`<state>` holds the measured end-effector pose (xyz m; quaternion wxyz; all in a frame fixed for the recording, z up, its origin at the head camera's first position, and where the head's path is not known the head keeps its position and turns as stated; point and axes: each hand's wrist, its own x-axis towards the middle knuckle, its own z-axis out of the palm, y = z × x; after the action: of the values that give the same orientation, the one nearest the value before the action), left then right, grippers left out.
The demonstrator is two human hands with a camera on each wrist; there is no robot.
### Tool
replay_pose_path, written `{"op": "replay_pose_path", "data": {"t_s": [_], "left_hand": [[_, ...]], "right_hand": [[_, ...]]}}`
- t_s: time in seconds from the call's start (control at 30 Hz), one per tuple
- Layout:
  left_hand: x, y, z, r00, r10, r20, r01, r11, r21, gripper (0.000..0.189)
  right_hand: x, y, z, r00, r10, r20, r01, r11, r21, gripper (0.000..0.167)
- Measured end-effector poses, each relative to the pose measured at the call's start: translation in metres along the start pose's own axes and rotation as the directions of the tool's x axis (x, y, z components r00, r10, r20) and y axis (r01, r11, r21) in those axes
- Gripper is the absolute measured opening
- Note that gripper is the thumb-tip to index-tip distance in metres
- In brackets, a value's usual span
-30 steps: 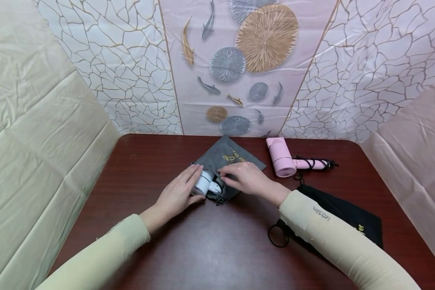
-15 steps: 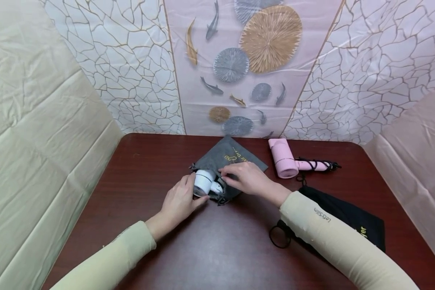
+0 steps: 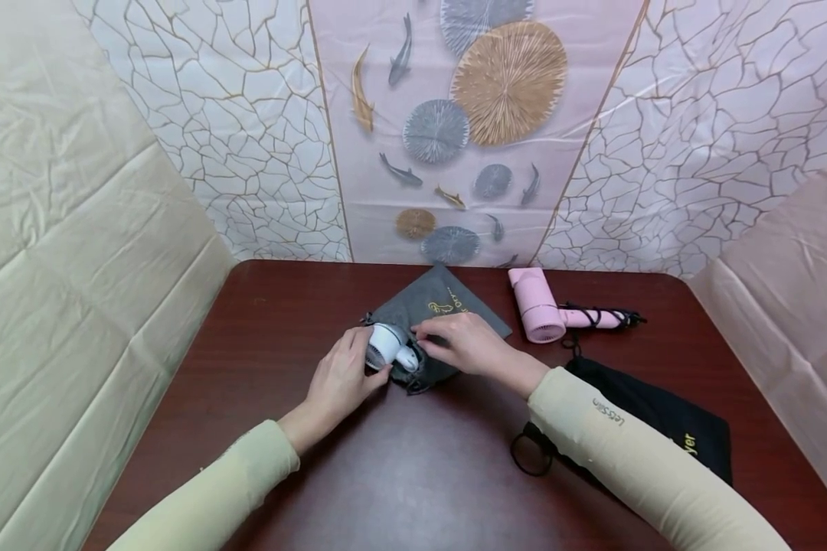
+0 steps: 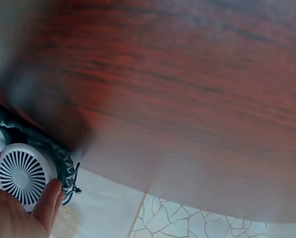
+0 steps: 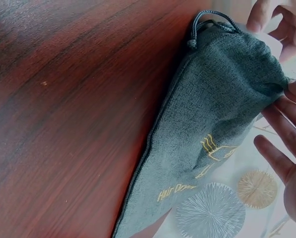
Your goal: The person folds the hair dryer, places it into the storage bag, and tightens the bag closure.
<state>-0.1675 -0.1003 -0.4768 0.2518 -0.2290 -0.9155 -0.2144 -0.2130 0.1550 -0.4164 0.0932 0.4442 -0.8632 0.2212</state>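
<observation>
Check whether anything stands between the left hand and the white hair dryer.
Nothing visible does: the left hand grips the white hair dryer directly by its exposed end, while the right hand pinches the gray pouch partly covering it.

Pulled back from its flatter reach of a second ago, the left grip (image 3: 338, 375) now holds the white hair dryer (image 3: 384, 346) by its vented end — fingers on one side, thumb on the other. The gray pouch (image 3: 413, 304) (its edge partly over the barrel half a second earlier) laps a little further across it.
</observation>
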Motion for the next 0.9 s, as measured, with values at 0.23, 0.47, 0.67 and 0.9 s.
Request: {"op": "replay_pose_path", "data": {"t_s": [0.23, 0.47, 0.67, 0.9], "left_hand": [[0.004, 0.0, 0.008, 0.999, 0.037, -0.019, -0.038, 0.997, -0.062, 0.071], [0.006, -0.009, 0.002, 0.996, -0.016, 0.085, 0.016, 1.0, 0.003, 0.08], [0.025, -0.029, -0.014, 0.969, 0.097, 0.228, -0.118, 0.99, 0.077, 0.088], [0.055, -0.045, -0.022, 0.896, 0.222, 0.384, -0.264, 0.962, 0.062, 0.084]], "right_hand": [[-0.001, 0.0, 0.001, 1.0, -0.008, -0.024, 0.008, 1.0, -0.007, 0.006], [-0.002, 0.001, 0.001, 1.0, 0.001, -0.005, -0.001, 1.0, -0.005, 0.005], [-0.002, 0.002, 0.0, 1.0, -0.003, -0.002, 0.003, 1.0, -0.012, 0.005], [-0.002, 0.002, 0.0, 1.0, -0.004, -0.012, 0.004, 1.0, -0.003, 0.006]]}}
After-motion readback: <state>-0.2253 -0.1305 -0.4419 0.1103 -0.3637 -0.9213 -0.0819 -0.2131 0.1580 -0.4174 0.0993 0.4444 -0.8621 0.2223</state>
